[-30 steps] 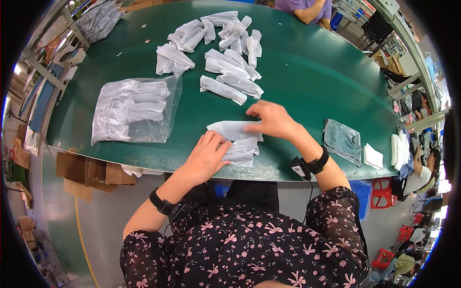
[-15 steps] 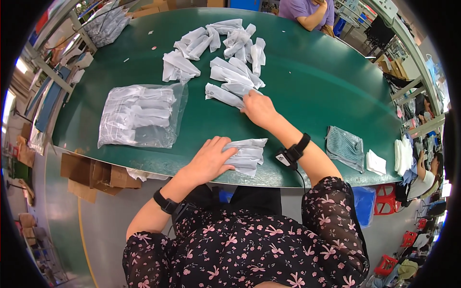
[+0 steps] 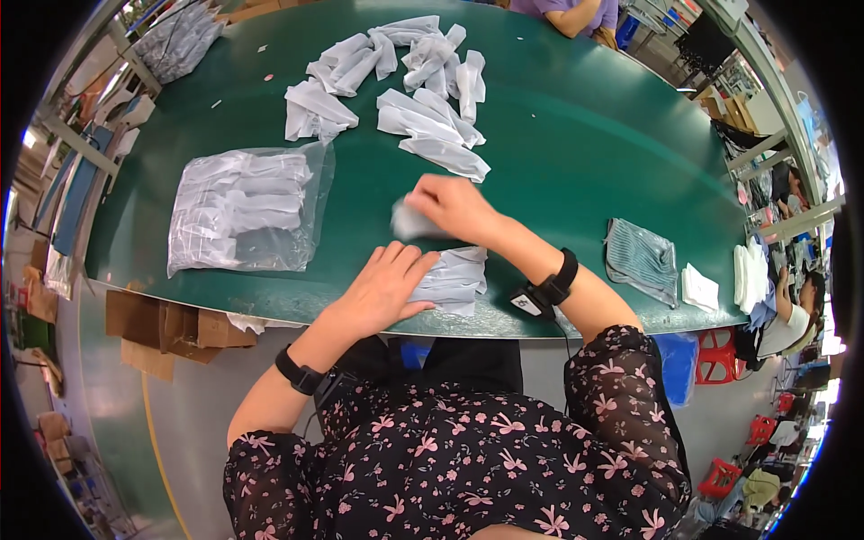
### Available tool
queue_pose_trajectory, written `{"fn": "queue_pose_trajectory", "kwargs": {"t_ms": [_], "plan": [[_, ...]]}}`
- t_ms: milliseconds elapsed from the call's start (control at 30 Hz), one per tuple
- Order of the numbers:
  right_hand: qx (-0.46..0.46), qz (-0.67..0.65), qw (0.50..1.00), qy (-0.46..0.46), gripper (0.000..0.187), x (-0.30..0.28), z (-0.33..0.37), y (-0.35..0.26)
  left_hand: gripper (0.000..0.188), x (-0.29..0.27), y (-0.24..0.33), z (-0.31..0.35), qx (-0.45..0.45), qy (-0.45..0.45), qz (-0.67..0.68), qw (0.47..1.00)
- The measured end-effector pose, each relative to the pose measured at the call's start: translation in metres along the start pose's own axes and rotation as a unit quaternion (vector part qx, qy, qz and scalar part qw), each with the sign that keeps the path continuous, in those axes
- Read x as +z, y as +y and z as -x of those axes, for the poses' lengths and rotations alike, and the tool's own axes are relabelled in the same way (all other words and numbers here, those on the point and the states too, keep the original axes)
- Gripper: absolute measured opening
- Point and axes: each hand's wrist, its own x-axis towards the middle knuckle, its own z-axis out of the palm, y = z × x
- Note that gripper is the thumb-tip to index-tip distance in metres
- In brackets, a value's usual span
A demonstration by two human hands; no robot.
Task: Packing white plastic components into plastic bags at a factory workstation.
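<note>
The person leans over the green counter (image 3: 576, 162), and the left hand (image 3: 382, 288) lies flat with its fingers spread and unclenched, pressing down on a small stack of white folded pieces (image 3: 454, 279) at the near edge. The right hand (image 3: 454, 207) is just beyond that stack, its fingers closed around one white piece (image 3: 405, 220), which looks blurred and sits at or just above the counter surface; I cannot tell whether it is touching. These pieces look thin, soft and very light, something like folded fabric or tissue-like sleeves, so they would flop and unfold if taken by a corner; a pinch across the folded middle or along a folded edge seems the safer hold, and the flat palm on the stack looks like a sensible way to keep it from sliding on the smooth counter. Farther away lies a loose scatter of more white pieces (image 3: 423, 90), well apart from the stack. To the left lies a clear plastic bag (image 3: 243, 211) filled with similar white items. To the right, near the edge, lie a grey-blue striped cloth (image 3: 639, 261) and a small white folded square (image 3: 697, 288). Another person's arm (image 3: 576, 13) shows at the far side.
</note>
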Motion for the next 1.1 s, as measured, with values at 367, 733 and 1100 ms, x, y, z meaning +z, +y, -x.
{"fn": "queue_pose_trajectory", "kwargs": {"t_ms": [367, 733, 1100], "plan": [[0.022, -0.024, 0.986, -0.164, 0.033, -0.021, 0.049, 0.023, 0.063, -0.011, 0.004, -0.008, 0.007, 0.078, -0.071, 0.994], [0.007, 0.175, 0.971, 0.161, 0.016, -0.022, 0.006, 0.073, 0.075, 0.004, -0.01, -0.011, 0.036, 0.005, 0.047, 0.998], [0.079, 0.0, 0.996, 0.028, 0.023, -0.035, 0.001, 0.008, 0.082, 0.006, 0.001, -0.017, 0.052, -0.009, 0.052, 0.997]]}}
